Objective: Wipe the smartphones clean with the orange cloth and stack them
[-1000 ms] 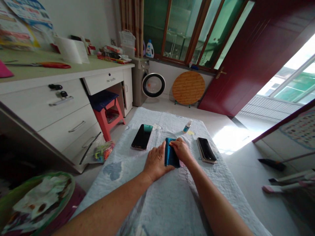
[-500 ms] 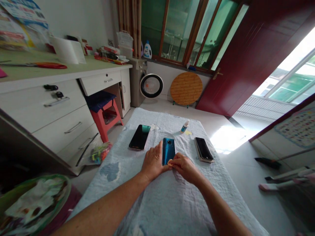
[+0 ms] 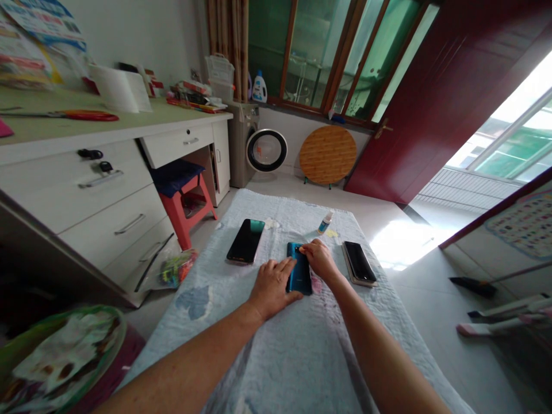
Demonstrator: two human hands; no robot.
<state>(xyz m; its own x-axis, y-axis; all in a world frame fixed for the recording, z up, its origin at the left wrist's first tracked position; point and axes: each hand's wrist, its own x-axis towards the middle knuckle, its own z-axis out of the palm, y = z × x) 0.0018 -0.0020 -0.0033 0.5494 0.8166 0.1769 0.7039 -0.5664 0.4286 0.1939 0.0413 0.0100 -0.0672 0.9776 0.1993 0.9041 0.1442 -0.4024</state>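
A blue smartphone [image 3: 301, 280] lies back side up on the cloth, its camera block at the far end. My left hand [image 3: 271, 287] grips it from the left, fingers on its edge and back, thumb by the near end. Pinched in my right hand [image 3: 319, 259] is a small pale orange pad [image 3: 302, 249], pressed on the phone's back close to the cameras; its exact kind is too small to make out. To the left lies a black-screened phone [image 3: 245, 241], and on the right another phone [image 3: 359, 263]. A small spray bottle [image 3: 325, 222] stands farther back.
A light blue patterned cloth [image 3: 276, 368] covers the table. A waste bin [image 3: 123, 333] stands at the lower left, below a white desk [image 3: 99, 201] with drawers. Beyond the table are a red stool [image 3: 177, 210], a washing machine [image 3: 244, 149] with its door ajar and a round wooden board [image 3: 328, 154].
My right hand has slid the pad from the phone's near end up to the camera end. The left hand's fingers now reach farther over the phone's back.
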